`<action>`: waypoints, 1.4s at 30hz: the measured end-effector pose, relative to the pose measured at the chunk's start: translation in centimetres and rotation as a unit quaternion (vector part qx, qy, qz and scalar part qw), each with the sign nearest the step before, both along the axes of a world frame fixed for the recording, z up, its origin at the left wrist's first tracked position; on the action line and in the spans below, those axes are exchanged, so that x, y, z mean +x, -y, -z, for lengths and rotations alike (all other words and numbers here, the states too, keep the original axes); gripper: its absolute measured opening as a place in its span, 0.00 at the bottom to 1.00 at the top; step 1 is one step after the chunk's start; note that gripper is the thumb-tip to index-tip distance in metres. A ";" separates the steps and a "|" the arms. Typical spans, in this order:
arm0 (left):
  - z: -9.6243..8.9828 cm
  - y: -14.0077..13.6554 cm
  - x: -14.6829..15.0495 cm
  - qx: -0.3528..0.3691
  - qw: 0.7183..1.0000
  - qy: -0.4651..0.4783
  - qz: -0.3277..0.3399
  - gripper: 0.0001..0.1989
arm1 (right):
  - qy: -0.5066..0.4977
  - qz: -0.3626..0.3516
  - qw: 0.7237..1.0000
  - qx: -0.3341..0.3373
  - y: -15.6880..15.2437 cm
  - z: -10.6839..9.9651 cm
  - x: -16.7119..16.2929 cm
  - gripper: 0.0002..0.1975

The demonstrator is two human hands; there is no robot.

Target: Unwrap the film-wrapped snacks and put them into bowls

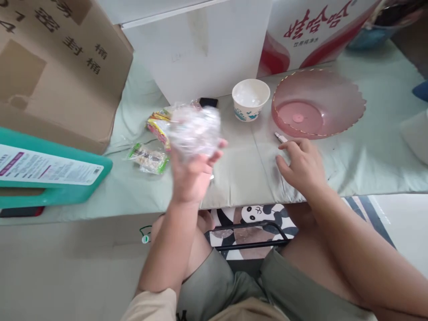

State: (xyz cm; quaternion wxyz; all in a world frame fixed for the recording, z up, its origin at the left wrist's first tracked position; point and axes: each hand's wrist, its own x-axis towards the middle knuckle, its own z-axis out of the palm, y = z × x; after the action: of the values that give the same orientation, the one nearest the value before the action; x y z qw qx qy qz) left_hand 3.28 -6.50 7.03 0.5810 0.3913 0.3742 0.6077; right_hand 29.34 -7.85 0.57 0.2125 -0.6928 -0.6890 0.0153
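My left hand [192,174] is raised over the cloth, fingers wrapped round a bunched-up bundle of clear plastic [195,129], blurred by motion. What the plastic contains, if anything, I cannot make out. Under and beside it lie snack packets, a yellow and pink one [158,127] and a green-edged clear one [149,158]. My right hand [301,165] rests on the cloth with fingers apart and holds nothing. Just beyond its fingertips lies a small white stick-like thing [281,137]. Behind that stands a pink translucent bowl [321,104] with a wavy gold rim.
A paper cup [249,115] with clear plastic inside stands at the back middle. White boxes [214,49] line the back. At left are a cardboard carton [67,84] and a green jug [100,165]. A dark flat object [208,102] lies behind the bundle.
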 end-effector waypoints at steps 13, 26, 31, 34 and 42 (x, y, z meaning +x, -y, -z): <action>6.9 -3.2 4.6 -0.154 0.977 -0.025 0.146 0.28 | -0.028 -0.010 0.996 -0.084 -1.8 1.1 -0.3 0.17; 6.4 -5.6 -0.8 -0.153 0.973 -0.093 -0.147 0.25 | -0.267 -0.061 0.961 -0.040 -4.8 0.5 -5.6 0.15; 6.3 -5.4 -0.6 -0.146 0.972 -0.084 -0.162 0.24 | -0.302 -0.074 0.950 -0.012 -4.9 0.9 -6.5 0.14; 6.5 -5.2 0.4 -0.152 0.984 -0.071 -0.054 0.25 | -0.329 -0.079 0.941 0.001 -5.2 1.1 -6.8 0.14; 7.2 -6.2 1.6 -0.169 0.982 -0.074 0.046 0.27 | -0.488 -0.042 0.868 -0.075 -5.7 1.4 -7.6 0.11</action>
State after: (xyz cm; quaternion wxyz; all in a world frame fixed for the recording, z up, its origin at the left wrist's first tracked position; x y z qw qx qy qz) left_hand 4.83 -0.27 -0.13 0.6369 0.3479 0.4949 0.4779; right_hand 21.71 -2.15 -0.87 0.4681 -0.5810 -0.5226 0.4125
